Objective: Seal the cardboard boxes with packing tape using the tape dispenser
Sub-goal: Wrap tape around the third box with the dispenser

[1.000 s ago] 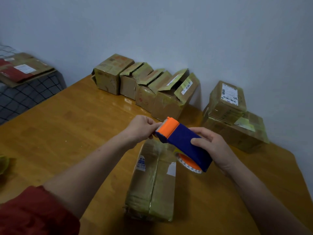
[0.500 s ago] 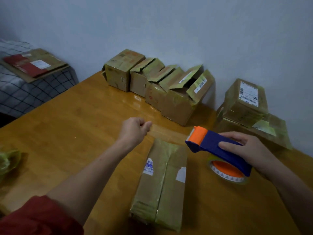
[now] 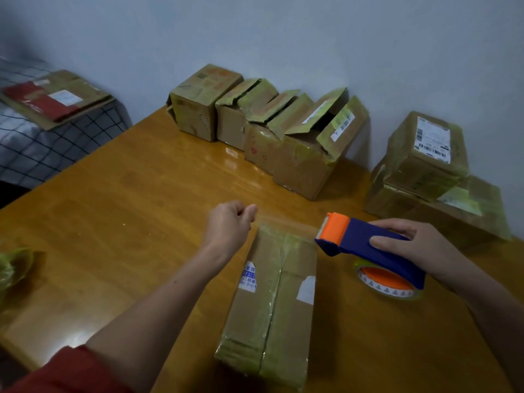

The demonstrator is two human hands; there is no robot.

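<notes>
Box (image 3: 272,302) is laid on table (image 3: 113,222). Dispenser (image 3: 365,245) is gripped by right hand (image 3: 419,248) beside its far end. Left hand (image 3: 228,225) is curled, seemingly pinching a faint tape strip (image 3: 286,221). Green wad (image 3: 14,268) is cropped at left. Open boxes (image 3: 306,154) are lined against wall (image 3: 283,38).

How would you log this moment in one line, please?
left hand: pinches tape end | right hand: holds tape dispenser | cardboard box: on table between hands

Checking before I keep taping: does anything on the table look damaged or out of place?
The rightmost brown cardboard box in the back row gapes open with crumpled, ragged flaps, as do its two neighbours. A crumpled wad of greenish tape lies at the wooden table's left edge.
</notes>
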